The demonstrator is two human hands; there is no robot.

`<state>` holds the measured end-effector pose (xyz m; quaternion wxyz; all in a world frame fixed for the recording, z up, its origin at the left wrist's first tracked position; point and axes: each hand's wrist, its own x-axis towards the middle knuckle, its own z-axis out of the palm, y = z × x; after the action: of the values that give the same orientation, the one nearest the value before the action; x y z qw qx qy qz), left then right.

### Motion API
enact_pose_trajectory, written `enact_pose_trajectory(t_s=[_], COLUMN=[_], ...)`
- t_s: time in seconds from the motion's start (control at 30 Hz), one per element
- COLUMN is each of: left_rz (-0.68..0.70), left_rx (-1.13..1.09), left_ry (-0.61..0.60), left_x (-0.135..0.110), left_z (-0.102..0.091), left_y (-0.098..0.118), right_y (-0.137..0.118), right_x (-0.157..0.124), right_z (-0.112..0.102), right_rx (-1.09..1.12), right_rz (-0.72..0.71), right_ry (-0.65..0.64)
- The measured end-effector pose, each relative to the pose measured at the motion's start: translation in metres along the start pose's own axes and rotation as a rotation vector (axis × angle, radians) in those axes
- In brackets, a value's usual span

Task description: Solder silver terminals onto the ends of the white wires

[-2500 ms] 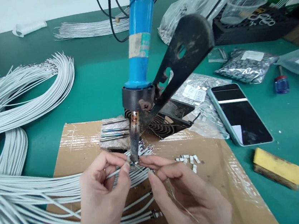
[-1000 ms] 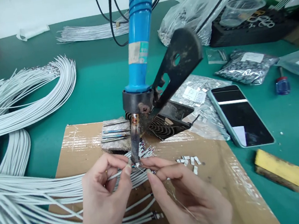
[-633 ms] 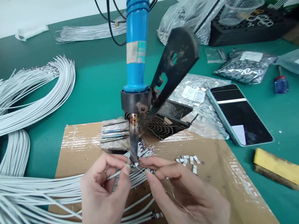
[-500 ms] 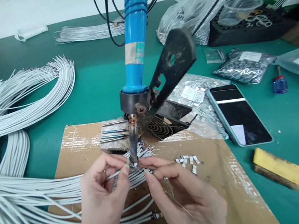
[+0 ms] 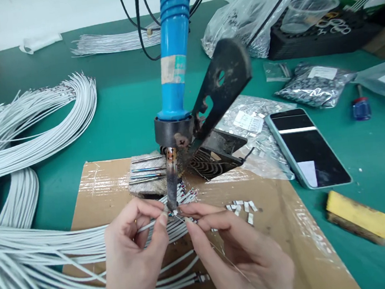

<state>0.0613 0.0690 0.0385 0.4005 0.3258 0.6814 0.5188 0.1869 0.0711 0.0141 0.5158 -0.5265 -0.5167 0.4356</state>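
Note:
My left hand (image 5: 138, 250) pinches a white cable (image 5: 148, 225) close to its end, just left of the soldering iron tip. In my right hand (image 5: 241, 250) a thin strand of solder wire (image 5: 240, 272) is pinched between thumb and finger, its end at the tip. The blue-handled soldering iron (image 5: 173, 91) hangs tip down in a black holder (image 5: 220, 85). A small whitish metal piece (image 5: 175, 213) shows right under the tip; whether it touches the cable end is hidden by my fingers. Several more white cables (image 5: 75, 243) run beneath and behind my hands.
Loose small metal tabs (image 5: 243, 206) lie on the cardboard sheet (image 5: 286, 231) to the right. Beyond are a phone (image 5: 309, 147), a yellow sponge (image 5: 357, 216), a screwdriver (image 5: 361, 107) and a bag of tabs (image 5: 256, 123). Bundled white cables (image 5: 49, 142) cover the left side.
Almost nothing differs. Both hands stay at the iron's tip with the cable and solder wire, shifted by only a few pixels.

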Motion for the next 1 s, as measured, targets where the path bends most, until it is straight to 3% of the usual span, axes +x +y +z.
enact_pose_trajectory(t_s=[0.33, 0.47, 0.87, 1.0], left_rz=[0.042, 0.034, 0.006, 0.04], left_rx=[0.045, 0.045, -0.01, 0.027], left_ry=[-0.062, -0.005, 0.018, -0.038], left_x=[0.0006, -0.0012, -0.0013, 0.0], left_z=[-0.0053, -0.0043, -0.0011, -0.0048], left_y=[-0.0016, -0.0021, -0.0023, -0.0046], right_y=[0.0026, 0.0023, 0.0065, 0.0059], right_x=[0.0002, -0.0009, 0.0001, 0.001], right_z=[0.0001, 0.0011, 0.0014, 0.001], right_rx=[0.013, 0.025, 0.001, -0.002], right_rz=[-0.032, -0.03, -0.095, -0.107], right_ry=[0.016, 0.015, 0.013, 0.013])
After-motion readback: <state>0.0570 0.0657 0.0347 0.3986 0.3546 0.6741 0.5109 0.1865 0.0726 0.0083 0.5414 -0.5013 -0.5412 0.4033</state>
